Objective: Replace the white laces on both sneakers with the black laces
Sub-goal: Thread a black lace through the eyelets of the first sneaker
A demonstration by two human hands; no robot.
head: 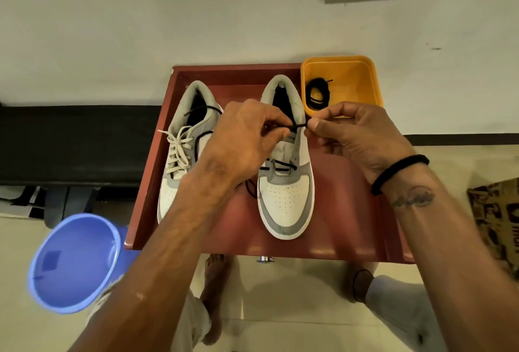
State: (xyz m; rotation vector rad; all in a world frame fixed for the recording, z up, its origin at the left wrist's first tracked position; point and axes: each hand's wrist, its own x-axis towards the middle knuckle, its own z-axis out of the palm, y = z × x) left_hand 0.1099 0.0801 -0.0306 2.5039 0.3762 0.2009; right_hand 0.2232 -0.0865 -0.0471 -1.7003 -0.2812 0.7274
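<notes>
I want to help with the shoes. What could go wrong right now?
The black lace pinched between the left hand and right hand sits only in the right sneaker's lowest eyelets, so a hard tug might pull it out. Its loose part trails over the left sneaker and could snag there.

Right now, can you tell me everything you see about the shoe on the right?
The right sneaker is white with grey trim, a dotted toe and a grey padded collar. It lies flat on the red tray, toe toward the person. Its white lace is gone; a black lace crosses the lowest eyelets. Both hands, left and right, pinch the lace's end above its tongue.
</notes>
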